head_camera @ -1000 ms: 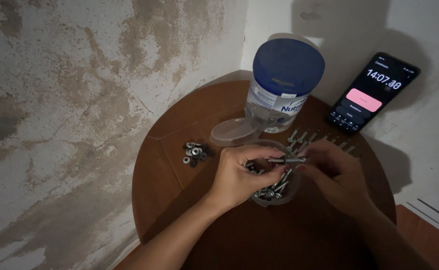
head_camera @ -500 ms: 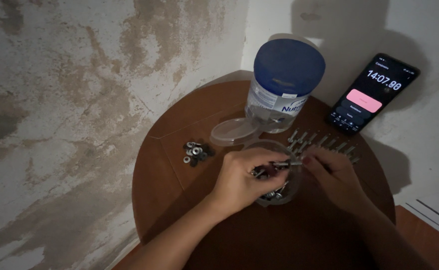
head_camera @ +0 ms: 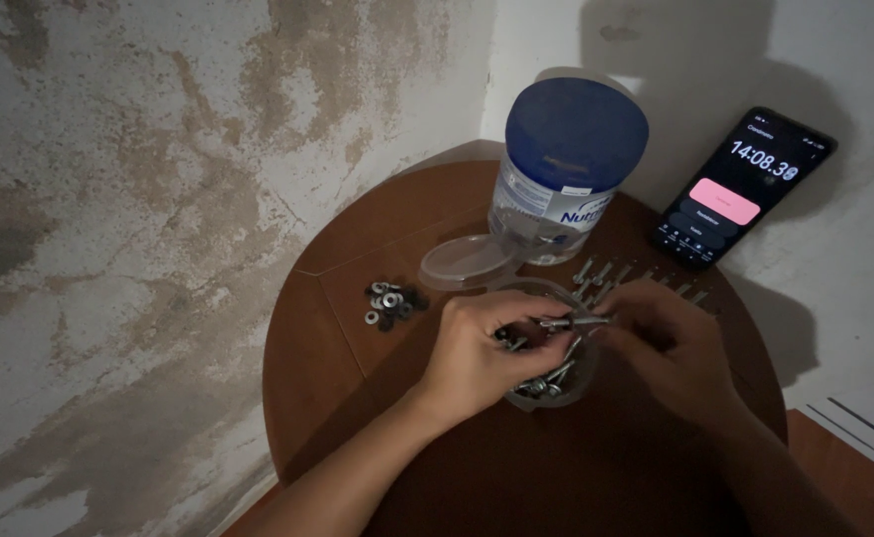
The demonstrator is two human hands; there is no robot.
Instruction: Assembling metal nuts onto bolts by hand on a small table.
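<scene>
Gripping a bolt (head_camera: 578, 321) at centre frame, your left hand (head_camera: 482, 353) and right hand (head_camera: 671, 343) each pinch one end above the clear bowl (head_camera: 584, 378) of bolts, washers (head_camera: 391, 301) lying left

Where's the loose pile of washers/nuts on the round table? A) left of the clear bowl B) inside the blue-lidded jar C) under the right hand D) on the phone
A: the small pile of washers lies on the bare table, left of the clear bowl and the left hand.

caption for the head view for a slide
Two hands hold a bolt over a clear cup of bolts.
</scene>
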